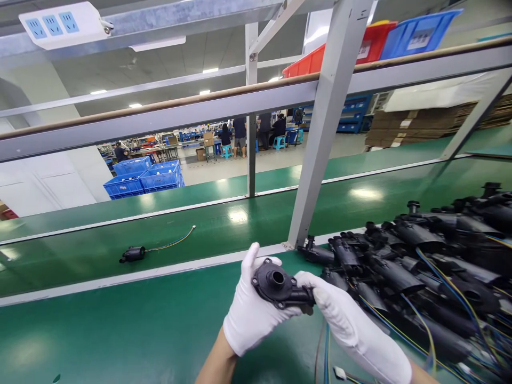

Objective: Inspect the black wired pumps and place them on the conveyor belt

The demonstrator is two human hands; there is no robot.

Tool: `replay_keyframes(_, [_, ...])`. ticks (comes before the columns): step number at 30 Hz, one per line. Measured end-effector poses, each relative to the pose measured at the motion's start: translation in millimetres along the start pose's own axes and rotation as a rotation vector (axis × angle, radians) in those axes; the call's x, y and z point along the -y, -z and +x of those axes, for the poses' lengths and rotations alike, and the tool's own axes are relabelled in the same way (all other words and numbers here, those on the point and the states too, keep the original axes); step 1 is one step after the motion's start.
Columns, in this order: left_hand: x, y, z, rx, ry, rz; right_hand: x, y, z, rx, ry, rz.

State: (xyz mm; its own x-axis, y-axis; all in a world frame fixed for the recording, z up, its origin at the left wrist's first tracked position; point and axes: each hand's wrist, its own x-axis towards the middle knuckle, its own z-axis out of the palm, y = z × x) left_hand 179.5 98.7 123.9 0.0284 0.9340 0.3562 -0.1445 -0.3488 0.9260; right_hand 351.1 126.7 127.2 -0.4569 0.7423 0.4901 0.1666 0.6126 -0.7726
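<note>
A black water pump [276,285] with a round inlet facing up is held above the green bench. My left hand [252,309], in a white glove, wraps round its body from the left and below. My right hand [340,309], also gloved in white, has its fingers closed on the pump's side outlet. Coloured wires [327,352] hang below the right hand, and a small white connector [340,372] shows beside them. To the right lies a large heap of similar black pumps [404,266] with trailing wires.
A single black pump [134,254] with its wire lies on the green strip [216,224] beyond the white rail. A grey post [320,133] rises behind my hands. Overhead hang a power strip [60,24] and shelf bins [420,34]. Several people sit or stand far back.
</note>
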Motion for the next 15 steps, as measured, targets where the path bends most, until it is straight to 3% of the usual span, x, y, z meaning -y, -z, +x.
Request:
replay_keyframes(4, [3,2.1,-4,0.008,-0.030,0.099,2,0,4,-0.006,-0.039,-0.124])
replay_keyframes(6, [-2,9.4,-6,0.072,-0.097,0.226,2,2,6,0.000,-0.051,-0.152])
replay_keyframes(9, [-18,31.7,-9,0.184,-0.201,0.484,0,11,9,0.125,0.079,-0.148])
replay_keyframes(12, [-33,59.4,-10,0.071,-0.175,0.596,-3,22,11,0.283,0.257,-0.194])
replay_keyframes(15, [-42,79.6,-10,-0.078,-0.136,0.553,-4,28,12,0.317,0.341,-0.201])
